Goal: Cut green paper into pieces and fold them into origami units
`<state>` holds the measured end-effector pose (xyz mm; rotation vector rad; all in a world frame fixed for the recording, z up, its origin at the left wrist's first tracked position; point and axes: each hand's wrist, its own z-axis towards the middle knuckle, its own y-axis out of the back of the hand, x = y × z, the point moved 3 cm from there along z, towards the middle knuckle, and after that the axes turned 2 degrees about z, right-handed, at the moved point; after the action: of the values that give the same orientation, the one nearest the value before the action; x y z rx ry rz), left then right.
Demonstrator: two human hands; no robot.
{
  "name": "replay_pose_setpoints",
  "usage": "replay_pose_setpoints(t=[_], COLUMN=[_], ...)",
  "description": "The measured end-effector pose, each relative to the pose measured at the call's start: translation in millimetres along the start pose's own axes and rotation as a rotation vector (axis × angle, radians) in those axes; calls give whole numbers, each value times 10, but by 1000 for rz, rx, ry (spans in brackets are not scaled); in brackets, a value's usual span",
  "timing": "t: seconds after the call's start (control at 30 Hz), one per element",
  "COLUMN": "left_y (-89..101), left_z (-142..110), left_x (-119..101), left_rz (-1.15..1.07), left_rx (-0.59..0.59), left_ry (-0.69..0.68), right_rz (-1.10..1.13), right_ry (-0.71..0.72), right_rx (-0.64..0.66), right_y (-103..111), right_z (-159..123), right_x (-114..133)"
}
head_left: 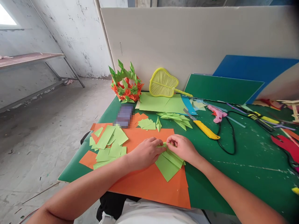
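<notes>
My left hand [146,152] and my right hand [183,148] meet over a folded light-green paper [168,163] that lies on a large orange sheet [151,182]. Both hands pinch the paper's upper edge with closed fingers. To the left of my left hand lies a loose pile of light-green paper squares [108,144]. Beyond my hands stand a small folded green piece [158,123] and a row of folded green pieces [177,119].
The green table [245,155] also holds a yellow utility knife [205,129], a pink glue gun [217,113] with a black cord, an orange-and-green paper wreath [126,84], a yellow swatter [163,84], green sheets and red scissors [286,146]. A white board stands behind.
</notes>
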<state>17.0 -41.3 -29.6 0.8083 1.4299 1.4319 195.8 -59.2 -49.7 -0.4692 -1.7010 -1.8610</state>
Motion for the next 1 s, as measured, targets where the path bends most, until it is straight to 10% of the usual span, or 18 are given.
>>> replay_pose_setpoints(t=[1.0], left_y=[22], left_z=[-3], left_x=[27], left_rz=[-48], left_rx=[0], left_ry=[31], right_rz=[-94], right_ry=[482], right_rx=[114], right_y=[124], right_z=[-67], right_x=[115])
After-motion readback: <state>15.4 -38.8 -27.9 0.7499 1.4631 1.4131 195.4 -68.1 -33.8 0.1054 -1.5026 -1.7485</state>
